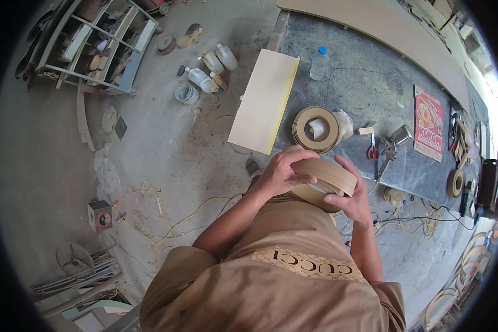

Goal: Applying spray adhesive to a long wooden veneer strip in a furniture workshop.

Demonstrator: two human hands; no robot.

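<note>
A coiled roll of wood-coloured edge banding (331, 170) is held between my two hands, in front of my body and by the near edge of the table. My left hand (279, 172) grips its left side, with the thumb across the near face. On the right, my right hand (357, 198) curls round the loose outer end of the strip. Just beyond, a second roll of brown edge banding (300, 134) lies flat on the dark table (365, 77), with crumpled clear plastic in its centre and beside it.
A pale panel (260, 105) overhangs the table's left edge. Red-handled scissors (373, 153), a small wood block (366, 131), a spray gun (389, 152), a blue-capped bottle (318, 66) and a red printed sheet (429, 124) lie on the table. Yellow hoses (196, 210) cross the floor.
</note>
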